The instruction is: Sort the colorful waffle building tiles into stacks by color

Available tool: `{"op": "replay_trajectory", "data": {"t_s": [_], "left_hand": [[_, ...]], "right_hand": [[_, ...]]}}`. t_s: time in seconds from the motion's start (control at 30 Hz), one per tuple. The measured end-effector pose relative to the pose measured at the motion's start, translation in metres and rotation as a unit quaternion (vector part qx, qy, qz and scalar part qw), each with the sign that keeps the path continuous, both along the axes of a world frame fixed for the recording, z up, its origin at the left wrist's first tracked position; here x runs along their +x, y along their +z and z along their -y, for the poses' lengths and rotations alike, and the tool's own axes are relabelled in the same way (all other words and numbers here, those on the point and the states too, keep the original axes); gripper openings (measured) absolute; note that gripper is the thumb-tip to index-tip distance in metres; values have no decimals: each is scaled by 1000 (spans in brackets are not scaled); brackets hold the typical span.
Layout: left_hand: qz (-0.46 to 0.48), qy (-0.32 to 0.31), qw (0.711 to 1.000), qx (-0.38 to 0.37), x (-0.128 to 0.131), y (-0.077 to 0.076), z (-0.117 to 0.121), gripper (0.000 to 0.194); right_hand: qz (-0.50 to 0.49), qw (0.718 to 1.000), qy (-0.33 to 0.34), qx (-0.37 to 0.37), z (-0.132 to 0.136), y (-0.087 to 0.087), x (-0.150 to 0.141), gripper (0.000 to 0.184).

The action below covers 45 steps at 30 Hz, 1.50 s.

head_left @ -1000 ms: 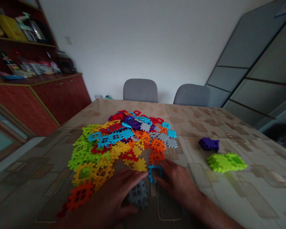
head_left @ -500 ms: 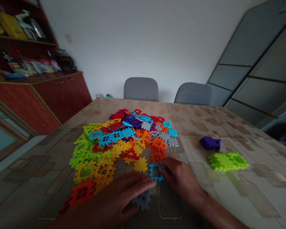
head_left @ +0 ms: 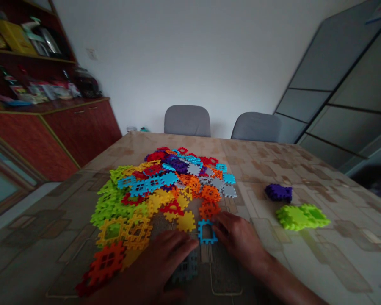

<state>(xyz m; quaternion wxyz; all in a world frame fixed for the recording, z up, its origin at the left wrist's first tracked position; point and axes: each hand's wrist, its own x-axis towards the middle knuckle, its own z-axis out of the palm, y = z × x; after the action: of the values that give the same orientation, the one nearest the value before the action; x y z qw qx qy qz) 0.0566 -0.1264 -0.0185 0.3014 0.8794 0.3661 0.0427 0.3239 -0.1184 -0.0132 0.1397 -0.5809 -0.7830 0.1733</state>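
Note:
A heap of flat interlocking plastic tiles (head_left: 165, 186) in green, yellow, orange, blue, red, purple and grey lies on the table (head_left: 305, 262). My left hand (head_left: 155, 264) rests near the front edge with its fingers curled over a grey tile piece (head_left: 186, 269). My right hand (head_left: 238, 239) lies beside it, fingertips touching the right side of a blue open-frame tile (head_left: 206, 232) that lies flat on the table. Both hands are dark and slightly blurred.
A small purple tile stack (head_left: 278, 192) and a green tile stack (head_left: 301, 216) sit apart at the right. Two grey chairs (head_left: 187, 120) stand at the far edge. A red-brown sideboard (head_left: 66, 127) with clutter is at the left, grey cabinets (head_left: 346, 101) at the right.
The right hand shifted slightly with the blue frame tile. The left hand slid back toward me, covering more of the grey piece.

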Motion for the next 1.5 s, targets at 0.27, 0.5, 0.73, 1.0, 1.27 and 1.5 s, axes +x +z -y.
{"op": "replay_trajectory", "data": {"t_s": [0.27,0.5,0.73,1.0,1.27,1.5], "left_hand": [[-27,48,998,30,11,-3,0,73],[-32,49,997,41,10,-4,1,79],[-31,36,998,40,10,-9,-3,83],[-35,35,999,12,7,-5,-3,83],[-15,35,999,18,8,3,-2,79],[-11,46,999,26,7,6,-1,79]], "right_hand": [[-17,1000,14,15,0,-7,-5,11],[17,988,-88,126,-49,-19,36,44],[60,989,-78,109,-83,-25,46,59],[60,993,-31,96,-79,-33,50,60],[14,994,58,93,-50,-19,58,71],[-21,994,34,101,-79,-8,66,55]]}}
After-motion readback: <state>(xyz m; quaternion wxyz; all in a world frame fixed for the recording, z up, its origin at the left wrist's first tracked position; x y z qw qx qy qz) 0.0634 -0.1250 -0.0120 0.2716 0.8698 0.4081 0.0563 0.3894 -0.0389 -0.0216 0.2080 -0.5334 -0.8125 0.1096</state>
